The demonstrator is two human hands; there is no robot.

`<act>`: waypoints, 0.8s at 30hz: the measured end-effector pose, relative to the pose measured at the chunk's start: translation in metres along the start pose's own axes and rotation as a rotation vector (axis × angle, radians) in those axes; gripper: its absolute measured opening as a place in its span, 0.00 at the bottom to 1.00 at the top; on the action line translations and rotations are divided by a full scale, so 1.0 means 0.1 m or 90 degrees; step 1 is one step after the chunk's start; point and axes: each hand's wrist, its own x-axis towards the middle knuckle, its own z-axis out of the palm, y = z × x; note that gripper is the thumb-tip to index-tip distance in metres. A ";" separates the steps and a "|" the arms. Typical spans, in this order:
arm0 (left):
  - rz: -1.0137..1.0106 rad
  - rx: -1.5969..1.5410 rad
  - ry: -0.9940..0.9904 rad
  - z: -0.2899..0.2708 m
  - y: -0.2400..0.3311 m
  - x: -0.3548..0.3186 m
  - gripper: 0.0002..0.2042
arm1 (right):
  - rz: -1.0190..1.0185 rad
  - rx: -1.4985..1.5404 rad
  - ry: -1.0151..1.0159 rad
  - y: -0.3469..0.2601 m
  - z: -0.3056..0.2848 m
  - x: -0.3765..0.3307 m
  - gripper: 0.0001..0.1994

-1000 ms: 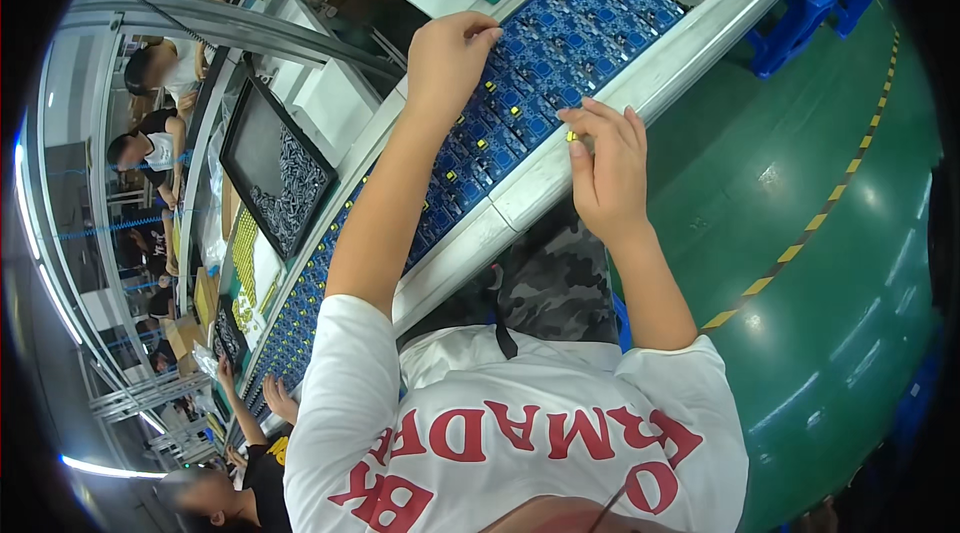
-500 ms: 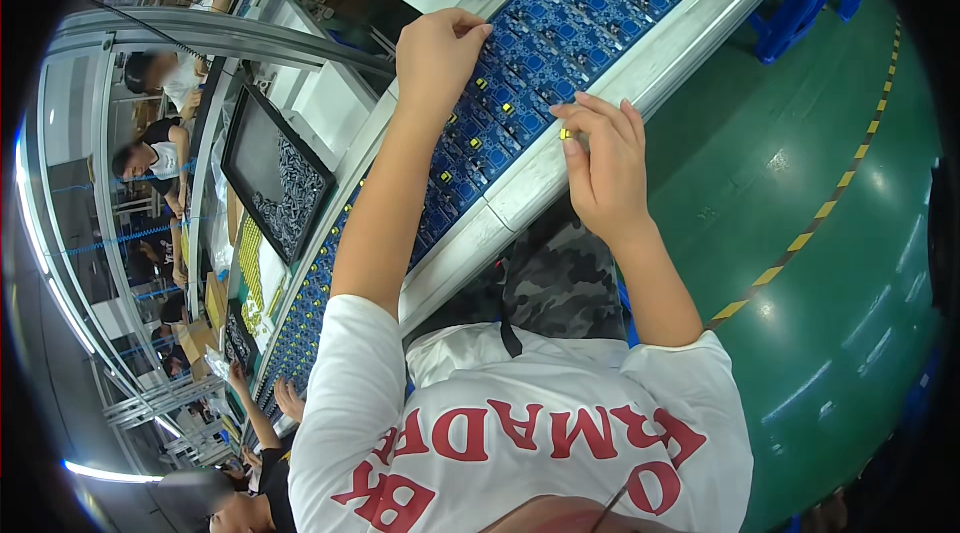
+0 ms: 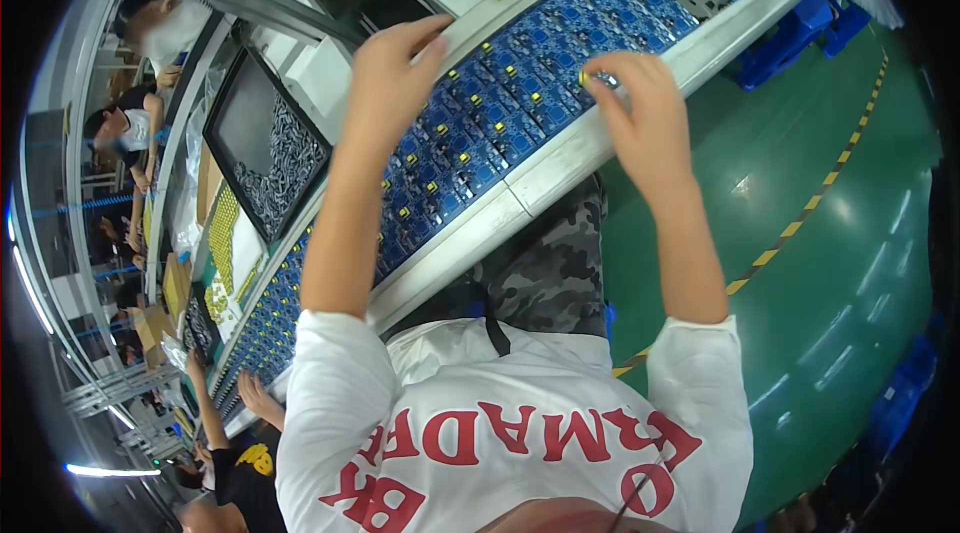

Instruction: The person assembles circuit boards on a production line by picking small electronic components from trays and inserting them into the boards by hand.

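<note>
Nearest: white shirt [image 3: 500,433] with red lettering and camouflage trousers [image 3: 555,268], over a green floor [image 3: 830,263] crossed by a yellow-black stripe [image 3: 800,225]. Beyond these, a pale conveyor rail [image 3: 540,188] running from near left to far right — long axis on that diagonal. On the rail, a row of blue circuit boards [image 3: 480,133] dotted with small yellow parts, laid end to end along the same line.

Right hand [image 3: 640,118] raised over the near edge of the boards, fingers curled, thumb and forefinger pinching a small metallic part [image 3: 596,79] just above the far-right stretch. Left hand [image 3: 392,83] further out, over the far edge of the boards, fingers loosely bent; whether anything is held cannot be told. Right hand the nearer to the boards directly below, which lie forward of both hands.

Far left: black tray [image 3: 262,153] of small parts; co-workers further along the line.
</note>
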 end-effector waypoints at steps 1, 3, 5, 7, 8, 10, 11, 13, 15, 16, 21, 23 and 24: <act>-0.006 0.007 0.014 -0.19 -0.02 -0.16 0.12 | -0.003 -0.011 -0.007 0.08 -0.01 0.11 0.06; -0.062 0.027 0.030 -0.61 -0.21 -0.55 0.12 | -0.072 -0.111 -0.073 0.24 0.01 0.38 0.05; -0.142 0.066 0.054 -1.03 -0.59 -0.95 0.11 | -0.075 -0.124 -0.093 0.33 0.11 0.58 0.05; -0.235 0.066 0.093 -1.37 -0.99 -1.31 0.11 | -0.059 -0.148 -0.117 0.39 0.19 0.74 0.06; -0.301 0.041 0.109 -1.51 -1.18 -1.47 0.11 | -0.067 -0.155 -0.123 0.39 0.21 0.81 0.06; -0.314 0.113 0.155 -1.74 -1.48 -1.77 0.12 | -0.062 -0.154 -0.176 0.39 0.26 0.95 0.06; -0.312 0.178 0.168 -1.82 -1.60 -1.87 0.12 | -0.057 -0.158 -0.203 0.39 0.27 0.97 0.06; -0.314 0.237 0.181 -2.03 -1.92 -2.09 0.13 | -0.089 -0.178 -0.206 0.43 0.26 0.95 0.06; -0.278 0.441 0.200 -2.25 -2.38 -2.40 0.18 | -0.156 -0.197 -0.201 0.46 0.26 0.94 0.06; -0.286 0.438 0.201 -2.32 -2.60 -2.60 0.18 | -0.162 -0.198 -0.207 0.44 0.27 0.94 0.06; -0.393 0.438 0.120 -2.19 -3.02 -2.98 0.23 | -0.135 -0.211 -0.246 0.40 0.27 0.88 0.05; -0.423 0.431 0.110 -2.12 -2.89 -2.84 0.24 | -0.126 -0.227 -0.244 0.41 0.23 0.84 0.05; -0.430 0.426 0.112 -2.15 -2.87 -2.84 0.24 | -0.131 -0.230 -0.249 0.39 0.23 0.84 0.05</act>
